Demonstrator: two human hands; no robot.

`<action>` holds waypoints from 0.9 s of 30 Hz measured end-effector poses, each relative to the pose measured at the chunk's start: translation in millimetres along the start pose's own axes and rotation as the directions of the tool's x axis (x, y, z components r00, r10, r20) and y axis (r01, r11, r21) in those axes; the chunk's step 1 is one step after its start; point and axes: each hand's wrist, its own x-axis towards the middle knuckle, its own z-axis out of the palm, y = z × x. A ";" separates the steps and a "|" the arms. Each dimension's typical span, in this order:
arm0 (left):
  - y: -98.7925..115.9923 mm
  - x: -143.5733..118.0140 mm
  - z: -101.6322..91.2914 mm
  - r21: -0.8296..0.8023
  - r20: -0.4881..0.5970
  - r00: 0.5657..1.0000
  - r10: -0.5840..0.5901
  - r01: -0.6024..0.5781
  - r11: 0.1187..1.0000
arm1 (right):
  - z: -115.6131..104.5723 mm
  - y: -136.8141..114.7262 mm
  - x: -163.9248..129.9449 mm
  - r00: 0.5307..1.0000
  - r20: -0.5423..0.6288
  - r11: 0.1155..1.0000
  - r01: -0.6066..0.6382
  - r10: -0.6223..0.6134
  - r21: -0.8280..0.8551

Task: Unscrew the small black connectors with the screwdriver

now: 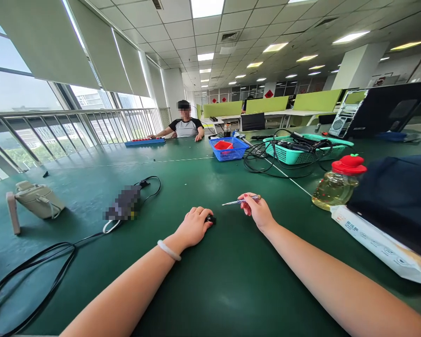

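Note:
My left hand rests low over the green table with its fingers curled round a small black object. Most of that object is covered by the fingers, so its kind does not show. To the right, my right hand grips a small screwdriver between thumb and fingers. Its thin metal shaft points left, above and a little to the right of the black object, and does not touch it. The screwdriver's handle end pokes out past the fingers.
Left lie a blurred device, black cables and a beige bag. Ahead stand a blue basket and a teal basket of cables. A red-lidded bottle and wipes pack sit right. A person sits opposite.

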 end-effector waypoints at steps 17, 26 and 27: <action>-185.1 -197.4 -95.3 0.193 -0.284 0.912 -0.295 0.356 0.914 | 0.9 3.7 1.2 1.000 -0.023 0.995 -0.014 0.016 0.102; -194.8 -213.1 -118.5 0.371 -0.208 0.921 -0.330 0.386 0.844 | 0.4 6.9 2.4 1.000 -0.013 0.995 -0.022 0.023 0.101; -195.3 -213.7 -118.9 0.402 -0.203 0.925 -0.320 0.377 0.835 | 0.4 6.8 2.1 1.000 -0.010 0.995 -0.022 0.023 0.099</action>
